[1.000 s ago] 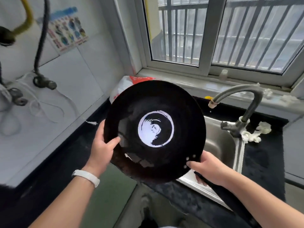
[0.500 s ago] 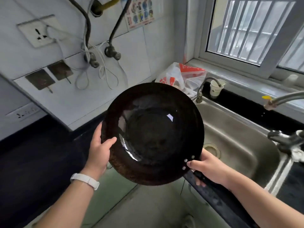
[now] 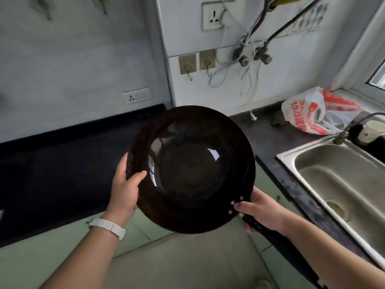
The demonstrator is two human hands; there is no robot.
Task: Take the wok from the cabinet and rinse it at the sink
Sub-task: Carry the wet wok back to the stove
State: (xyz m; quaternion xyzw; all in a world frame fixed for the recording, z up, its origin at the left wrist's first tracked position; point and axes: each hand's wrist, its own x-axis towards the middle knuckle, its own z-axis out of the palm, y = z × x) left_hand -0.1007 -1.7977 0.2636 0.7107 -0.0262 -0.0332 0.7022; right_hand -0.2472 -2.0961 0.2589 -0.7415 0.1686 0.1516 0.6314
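Note:
I hold a round black wok [image 3: 190, 170] in the air in front of me, its wet, shiny inside facing me. My left hand [image 3: 126, 187] grips its left rim, thumb on the inner surface. My right hand [image 3: 261, 212] is closed around the dark handle just below the three rivets at the lower right rim. The steel sink [image 3: 341, 184] lies to the right of the wok, apart from it, with its drain showing. The wok hangs over the floor, left of the counter edge.
A dark countertop [image 3: 62, 163] runs along the left and back walls. A red and white plastic bag [image 3: 316, 110] and a paper cup [image 3: 371, 131] sit behind the sink by a small tap [image 3: 341, 138]. Sockets, hooks and hoses are on the tiled wall.
My view and the wok have swung left, away from the window and big tap. The sink now lies to the right of the wok. Both hands keep the same grip.

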